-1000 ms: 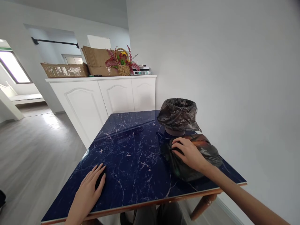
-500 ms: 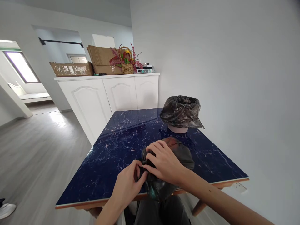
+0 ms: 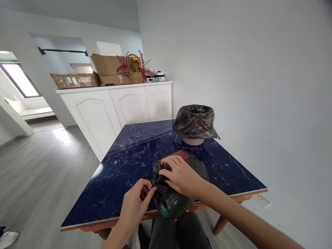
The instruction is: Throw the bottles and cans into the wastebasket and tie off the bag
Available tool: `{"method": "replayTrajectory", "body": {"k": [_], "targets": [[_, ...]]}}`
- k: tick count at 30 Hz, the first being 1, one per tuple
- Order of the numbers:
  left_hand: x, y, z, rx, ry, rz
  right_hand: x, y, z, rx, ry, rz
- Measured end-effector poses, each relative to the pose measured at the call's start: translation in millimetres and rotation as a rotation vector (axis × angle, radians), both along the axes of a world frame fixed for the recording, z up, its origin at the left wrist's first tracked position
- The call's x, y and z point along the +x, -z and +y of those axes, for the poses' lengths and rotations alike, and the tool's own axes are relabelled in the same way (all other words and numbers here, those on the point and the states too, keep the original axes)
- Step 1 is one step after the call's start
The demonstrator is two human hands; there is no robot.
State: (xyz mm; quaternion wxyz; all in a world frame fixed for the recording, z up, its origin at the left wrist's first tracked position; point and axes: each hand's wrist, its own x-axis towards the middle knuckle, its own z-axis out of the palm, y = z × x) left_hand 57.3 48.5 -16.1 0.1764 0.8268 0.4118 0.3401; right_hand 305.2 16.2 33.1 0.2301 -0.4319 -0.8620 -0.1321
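Observation:
A filled black garbage bag lies at the front edge of the blue marbled table. Something red and something green show faintly through its thin plastic. My left hand pinches the bag's gathered neck between thumb and fingers. Over the top of the bag, my right hand is curled with its fingers gripping the bunched plastic; its palm hides part of the bag. Beyond my hands stands a light-coloured bin, lined with another black bag folded over its rim.
A white cabinet stands behind the table, bearing cardboard boxes and a wicker basket of flowers. A grey wall runs along the right. Below the near edge are my legs and a wooden table leg.
My left hand has drawn slightly away from the right one, pulling the bag's neck out to the left. The whole view has shifted a little.

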Motion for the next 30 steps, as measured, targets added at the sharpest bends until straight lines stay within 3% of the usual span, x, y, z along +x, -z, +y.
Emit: {"method": "replayTrajectory", "body": {"k": [4, 7, 11, 15, 17, 20, 23, 26, 30], "targets": [[-2.1, -2.1, -3.1, 0.016, 0.011, 0.066, -2.5, -0.8, 7.1, 0.033, 0.060, -0.054], [-6.4, -0.1, -3.4, 0.003, -0.053, 0.050, 4.6, -3.1, 6.7, 0.046, 0.110, 0.015], [-9.1, 5.6, 1.4, -0.064, -0.159, -0.123, 15.4, -0.8, 7.3, 0.063, 0.234, 0.301], [-10.4, 5.6, 7.4, -0.233, -0.149, -0.282, 23.4, 3.9, 9.1, 0.010, 0.425, 0.604], [-9.7, 1.8, 7.4, -0.243, -0.132, -0.246, 22.5, 3.9, 6.8, 0.023, 0.413, 0.579], [-4.2, -6.1, 4.1, -0.148, -0.139, -0.171, 12.8, 1.8, 0.5, 0.056, 0.255, 0.363], [2.2, -11.5, 0.8, -0.180, -0.121, -0.235, 1.6, 0.6, -1.4, 0.063, 0.182, 0.232], [-0.6, -11.0, 1.4, -0.297, -0.130, -0.362, 0.9, 1.4, 4.9, 0.050, 0.218, 0.378], [-21.2, -3.3, 9.9, -0.370, -0.224, -0.487, 11.4, 0.6, 13.1, -0.053, 0.315, 0.805]]}}
